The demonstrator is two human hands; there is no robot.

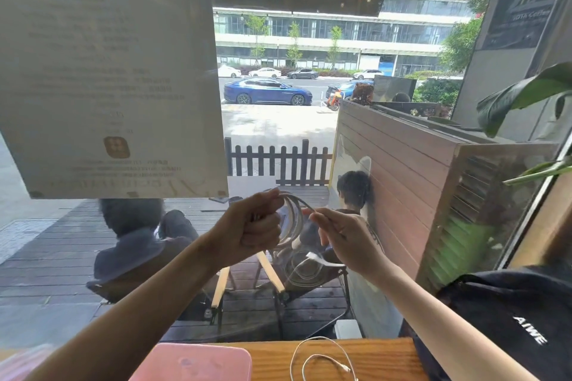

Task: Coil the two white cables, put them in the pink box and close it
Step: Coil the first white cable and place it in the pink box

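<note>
Held up well above the wooden counter [380,356], in front of the window glass: a white cable [292,219] wound into several loops. Left hand [257,226] clenched in a fist around the left side of the coil, thumb on top. Right hand [343,238] just right of the coil, thumb and forefinger pinching the free strand at the coil's upper edge, other fingers loosely curled; loose white plug end [322,259] dangling below that hand. Down on the counter itself, right of centre: the second white cable [322,359], lying in loose uncoiled curves, touched by neither hand. Just left of it on the counter, at the bottom edge of view: pink box [198,363], only partly visible, so lid state hard to tell. At the counter's right end: a black bag [507,318] with white lettering.
</note>
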